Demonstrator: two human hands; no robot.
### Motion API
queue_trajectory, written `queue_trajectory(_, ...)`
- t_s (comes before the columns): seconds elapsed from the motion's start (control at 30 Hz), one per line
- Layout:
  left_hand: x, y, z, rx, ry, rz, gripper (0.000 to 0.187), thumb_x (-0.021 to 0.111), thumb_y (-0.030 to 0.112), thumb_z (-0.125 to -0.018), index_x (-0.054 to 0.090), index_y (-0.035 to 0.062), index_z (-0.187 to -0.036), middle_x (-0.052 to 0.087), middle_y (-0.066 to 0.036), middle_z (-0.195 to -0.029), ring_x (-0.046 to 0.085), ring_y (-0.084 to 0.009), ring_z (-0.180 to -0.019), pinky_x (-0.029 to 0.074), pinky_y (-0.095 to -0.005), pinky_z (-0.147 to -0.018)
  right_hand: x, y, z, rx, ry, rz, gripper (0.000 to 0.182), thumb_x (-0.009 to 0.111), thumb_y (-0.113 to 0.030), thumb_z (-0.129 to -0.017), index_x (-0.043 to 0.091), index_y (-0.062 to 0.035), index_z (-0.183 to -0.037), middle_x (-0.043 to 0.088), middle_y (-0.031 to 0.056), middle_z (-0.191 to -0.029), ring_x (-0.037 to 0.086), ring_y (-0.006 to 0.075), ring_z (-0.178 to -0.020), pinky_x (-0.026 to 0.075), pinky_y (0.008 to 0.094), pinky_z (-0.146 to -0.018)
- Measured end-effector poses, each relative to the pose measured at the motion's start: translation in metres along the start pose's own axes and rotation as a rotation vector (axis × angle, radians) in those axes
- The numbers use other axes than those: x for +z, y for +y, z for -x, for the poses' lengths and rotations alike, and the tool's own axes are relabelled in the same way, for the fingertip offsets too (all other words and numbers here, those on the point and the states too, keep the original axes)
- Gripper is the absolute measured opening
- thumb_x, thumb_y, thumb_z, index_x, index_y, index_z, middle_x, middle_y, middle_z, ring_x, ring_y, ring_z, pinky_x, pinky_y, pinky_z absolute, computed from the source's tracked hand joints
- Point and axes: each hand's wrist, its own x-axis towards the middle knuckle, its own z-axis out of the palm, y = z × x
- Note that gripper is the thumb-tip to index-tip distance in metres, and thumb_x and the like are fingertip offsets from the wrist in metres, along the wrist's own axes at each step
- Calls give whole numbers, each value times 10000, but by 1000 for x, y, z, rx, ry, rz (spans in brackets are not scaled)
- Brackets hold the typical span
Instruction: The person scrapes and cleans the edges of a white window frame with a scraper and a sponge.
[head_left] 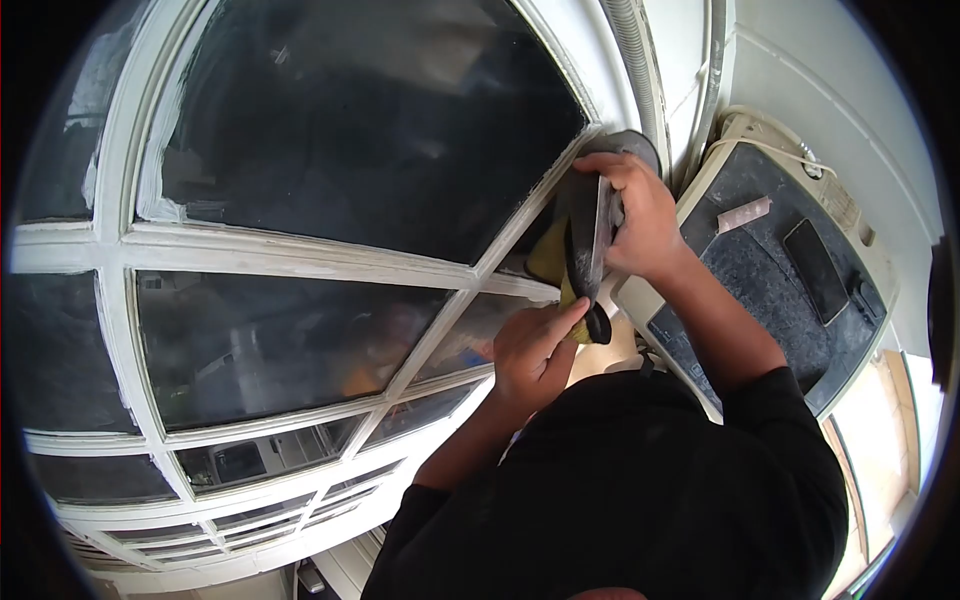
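A dusty dark-grey and yellow tool that looks like a power sander (585, 245) is held upright beside the white window frame (375, 258). My right hand (640, 215) is closed around its upper part, thumb over the near side. At its lower end, my left hand (535, 350) is closed with the index finger pointing along the tool and touching it. A dark rounded end (628, 147) of the tool shows above my right hand. Its far side is hidden by my hands and the tool's own body.
Dark glass panes (370, 130) fill the left, with white paint smears near their edges. On the right, a dusty dark-topped stand (710, 270) holds a black phone (815, 270) and a pinkish strip (744, 215). A ribbed grey hose (632, 50) runs down beside the frame.
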Motion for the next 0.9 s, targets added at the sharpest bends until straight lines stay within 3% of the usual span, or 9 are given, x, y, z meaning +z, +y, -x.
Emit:
queue_trajectory(0.07, 2, 0, -12, 13, -16, -9, 485, 614, -64, -756, 659, 40, -1228, 713, -132, -920, 649, -275, -739, 493, -367, -678, 0, 5, -8, -10, -1, 53, 517, 779, -65, -648, 484, -52, -1073, 631, 161, -1149, 623, 361, -995, 500, 411, -870)
queue_trajectory(0.13, 0, -6, -9, -12, -25, -20, 452, 624, -65, -784, 653, 13, -1227, 708, -153, -919, 665, -244, -768, 503, -328, -707, 0, 3, -18, 17, -124, 168, 585, 752, 9, -553, 502, -36, -1080, 624, 133, -1096, 599, 349, -1002, 511, 403, -846)
queue_trajectory(0.23, 1, -24, 0, -44, -9, -10, 403, 626, -67, -834, 639, -25, -1235, 705, -176, -949, 687, -196, -835, 513, -285, -754, 9, 2, -16, 34, -203, 207, 604, 760, -10, -533, 514, -42, -1084, 612, 124, -1043, 596, 342, -982, 514, 396, -840)
queue_trajectory(0.33, 6, -34, 20, -75, 40, -2, 386, 615, -85, -833, 632, -36, -1216, 697, -182, -948, 690, -206, -866, 518, -298, -763, 13, -3, -16, -23, -216, 204, 574, 762, -46, -546, 522, -53, -1067, 607, 114, -983, 601, 333, -940, 520, 397, -800)
queue_trajectory(0.43, 9, -39, 39, -178, 161, 166, 321, 617, -55, -758, 672, 36, -1060, 686, -155, -888, 644, -317, -726, 505, -390, -694, 25, -18, -10, -113, -271, 80, 524, 739, -58, -578, 524, -56, -1056, 611, 119, -951, 613, 339, -900, 522, 401, -775)
queue_trajectory(0.53, -7, -36, 44, 281, 133, -91, 301, 617, -42, -720, 618, 101, -985, 679, -107, -840, 658, -292, -694, 502, -388, -640, 46, -45, 5, -79, -430, -339, 457, 700, -59, -628, 516, -64, -1046, 613, 145, -919, 627, 373, -851, 515, 417, -739)
queue_trajectory(0.67, -18, -23, 49, 464, 140, 52, 340, 698, 18, -724, 621, 156, -1025, 689, -78, -828, 684, -294, -730, 494, -370, -595, 41, -65, 18, 36, -449, -657, 459, 753, -104, -656, 509, -73, -1043, 628, 125, -965, 636, 370, -891, 518, 403, -756)
queue_trajectory(0.77, -18, -25, 58, 435, 149, -16, 342, 705, 22, -744, 622, 143, -1053, 698, -79, -837, 693, -291, -747, 492, -364, -581, 22, -59, 24, 60, -260, -639, 462, 780, -128, -658, 504, -75, -1025, 640, 115, -1029, 639, 361, -941, 522, 395, -797)
queue_trajectory(0.9, -19, -25, 43, 243, 106, -11, 338, 663, -45, -728, 652, 72, -1045, 708, -125, -864, 684, -283, -716, 490, -368, -573, 12, -42, 12, 86, -209, -122, 492, 772, -65, -639, 487, -51, -1040, 637, 146, -1118, 636, 354, -1000, 516, 406, -843)
